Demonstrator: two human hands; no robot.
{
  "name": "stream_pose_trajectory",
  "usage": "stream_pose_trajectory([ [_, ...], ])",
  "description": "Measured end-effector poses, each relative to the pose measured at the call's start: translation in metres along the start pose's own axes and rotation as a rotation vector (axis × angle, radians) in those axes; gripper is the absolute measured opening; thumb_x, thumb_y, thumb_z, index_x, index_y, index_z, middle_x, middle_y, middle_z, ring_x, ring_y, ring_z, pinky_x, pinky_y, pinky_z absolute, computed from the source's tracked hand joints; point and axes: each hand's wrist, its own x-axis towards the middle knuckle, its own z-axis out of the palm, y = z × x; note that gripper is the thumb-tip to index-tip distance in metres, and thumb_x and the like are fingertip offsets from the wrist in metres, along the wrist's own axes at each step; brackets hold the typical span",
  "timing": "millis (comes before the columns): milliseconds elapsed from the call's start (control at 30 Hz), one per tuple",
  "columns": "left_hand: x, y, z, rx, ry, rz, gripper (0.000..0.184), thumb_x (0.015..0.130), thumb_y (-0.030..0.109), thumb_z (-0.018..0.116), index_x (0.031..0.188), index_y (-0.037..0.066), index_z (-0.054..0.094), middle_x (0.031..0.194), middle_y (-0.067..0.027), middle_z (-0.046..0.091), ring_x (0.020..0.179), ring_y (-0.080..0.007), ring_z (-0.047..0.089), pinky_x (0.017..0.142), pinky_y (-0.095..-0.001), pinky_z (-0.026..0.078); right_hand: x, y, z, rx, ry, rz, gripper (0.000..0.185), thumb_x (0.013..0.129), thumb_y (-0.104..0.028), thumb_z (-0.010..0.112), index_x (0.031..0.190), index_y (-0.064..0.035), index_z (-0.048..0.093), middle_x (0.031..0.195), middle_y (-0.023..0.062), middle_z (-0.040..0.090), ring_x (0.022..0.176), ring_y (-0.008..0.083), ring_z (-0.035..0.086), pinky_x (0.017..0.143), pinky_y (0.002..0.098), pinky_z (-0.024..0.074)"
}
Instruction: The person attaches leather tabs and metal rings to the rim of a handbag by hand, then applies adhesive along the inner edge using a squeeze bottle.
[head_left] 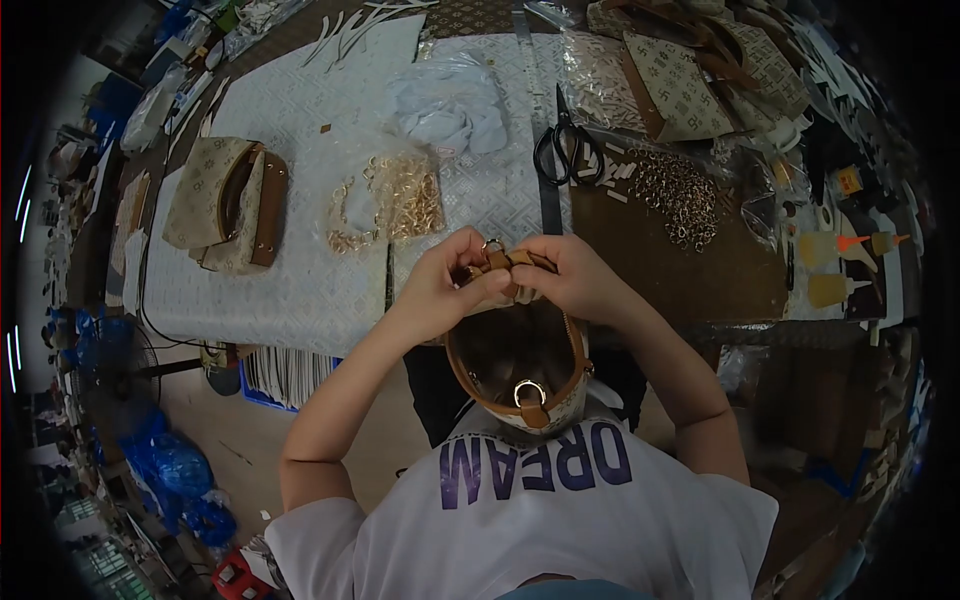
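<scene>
A handbag [465,378] with brown leather trim hangs open at the table's front edge, against my body. My left hand [432,285] is closed on its far rim, thumb and fingers pinching beside a brown leather tab [518,259]. A metal ring [491,245] stands up there between the fingers. From the other side, my right hand [572,277] pinches the same tab and rim; the fingertips of both hands nearly meet. Another gold ring [529,389] sits in a tab on the near rim. Fingers partly cover the far rim.
Left on the table lies a patterned bag [215,200]. Beside it are a plastic bag of gold hardware [410,195] and a pale blue bundle [450,105]. Black scissors [566,150], loose metal rings [685,200], glue bottles [828,290] and stacked bag pieces [680,85] lie ahead and right.
</scene>
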Motion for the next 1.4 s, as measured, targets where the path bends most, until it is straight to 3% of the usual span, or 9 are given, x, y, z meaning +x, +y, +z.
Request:
stream_pose_trajectory([
  [200, 0.012, 0.015, -0.013, 0.401, -0.021, -0.054, 0.021, 0.087, 0.021, 0.067, 0.088, 0.001, 0.063, 0.065, -0.0040, 0.058, 0.060, -0.0085, 0.052, 0.056, -0.0262, 0.043, -0.002, -0.025, -0.002, -0.330, -0.053, 0.023, 0.032, 0.074, -0.026, 0.074, 0.079, 0.0031, 0.063, 0.064, 0.0100, 0.060, 0.058, 0.0169, 0.056, 0.057, 0.0318, 0.0437],
  [533, 0.016, -0.019, -0.004, 0.078, 0.087, 0.009, 0.020, 0.087, 0.019, 0.066, 0.083, 0.001, 0.059, 0.066, -0.0004, 0.059, 0.064, -0.0086, 0.053, 0.059, -0.0262, 0.044, 0.006, -0.001, 0.015, -0.082, 0.083, -0.067, 0.025, 0.078, -0.019, 0.072, 0.088, 0.0021, 0.065, 0.067, 0.0040, 0.062, 0.064, 0.0071, 0.054, 0.059, 0.0261, 0.0428],
  [667, -0.013, 0.008, 0.007, -0.255, 0.121, 0.093, 0.043, 0.089, 0.022, 0.064, 0.122, -0.001, 0.046, 0.105, -0.0114, 0.060, 0.097, -0.0148, 0.057, 0.086, -0.0268, 0.046, 0.008, -0.021, 0.014, 0.204, 0.200, -0.010, 0.018, 0.083, -0.013, 0.068, 0.091, 0.0033, 0.065, 0.078, 0.0001, 0.064, 0.070, 0.0068, 0.057, 0.063, 0.0219, 0.0444],
  [700, -0.026, 0.014, 0.005, 0.178, 0.095, 0.284, 0.065, 0.088, 0.020, 0.064, 0.139, 0.001, 0.028, 0.130, -0.0196, 0.045, 0.120, -0.0263, 0.048, 0.102, -0.0344, 0.037, 0.011, -0.027, 0.009, 0.297, 0.236, -0.053, 0.016, 0.084, -0.009, 0.067, 0.093, 0.0032, 0.065, 0.080, 0.0002, 0.064, 0.071, 0.0071, 0.057, 0.065, 0.0213, 0.0449],
  [800, -0.052, 0.046, 0.007, 0.523, 0.283, 0.356, 0.072, 0.086, 0.010, 0.058, 0.146, 0.004, 0.019, 0.134, -0.0258, 0.044, 0.124, -0.0390, 0.045, 0.102, -0.0396, 0.038, 0.020, -0.049, 0.021, 0.407, 0.405, -0.306, 0.015, 0.084, 0.000, 0.063, 0.098, 0.0032, 0.065, 0.097, 0.0051, 0.062, 0.086, 0.0095, 0.058, 0.076, 0.0228, 0.0456],
  [833, -0.056, 0.059, -0.002, 0.479, 0.289, 0.087, 0.066, 0.087, 0.007, 0.055, 0.145, 0.004, 0.025, 0.127, -0.0244, 0.051, 0.119, -0.0374, 0.051, 0.098, -0.0374, 0.042, 0.023, -0.058, 0.032, 0.294, 0.472, -0.411, 0.016, 0.083, 0.001, 0.063, 0.099, 0.0030, 0.065, 0.102, 0.0064, 0.061, 0.089, 0.0104, 0.057, 0.079, 0.0234, 0.0454],
  [967, -0.059, 0.066, -0.064, 0.335, 0.381, 0.328, 0.047, 0.090, -0.003, 0.042, 0.136, 0.008, 0.046, 0.103, -0.0171, 0.066, 0.094, -0.0282, 0.067, 0.080, -0.0322, 0.052, 0.028, -0.087, 0.048, -0.266, 0.461, -0.838, 0.043, 0.081, -0.003, 0.067, 0.122, 0.0005, 0.057, 0.127, 0.0145, 0.052, 0.113, 0.0262, 0.052, 0.096, 0.0324, 0.0405],
  [1100, -0.063, 0.087, -0.183, 0.707, 0.841, 0.355, 0.044, 0.090, -0.001, 0.043, 0.134, 0.007, 0.048, 0.106, -0.0173, 0.065, 0.098, -0.0291, 0.064, 0.082, -0.0338, 0.051, 0.032, -0.089, 0.028, -0.304, 0.328, -1.107, 0.069, 0.083, -0.015, 0.069, 0.140, -0.0002, 0.033, 0.145, 0.0165, 0.029, 0.134, 0.0304, 0.030, 0.107, 0.0381, 0.0299],
  [1400, -0.077, 0.047, -0.344, 1.507, 1.138, -0.312, 0.038, 0.092, 0.003, 0.045, 0.129, 0.007, 0.051, 0.114, -0.0177, 0.060, 0.107, -0.0312, 0.059, 0.088, -0.0377, 0.047, 0.047, 0.018, -0.205, -0.688, 1.242, -0.404, 0.042, 0.084, -0.006, 0.061, 0.124, 0.0018, 0.048, 0.131, 0.0209, 0.042, 0.118, 0.0372, 0.046, 0.097, 0.0458, 0.0413],
])
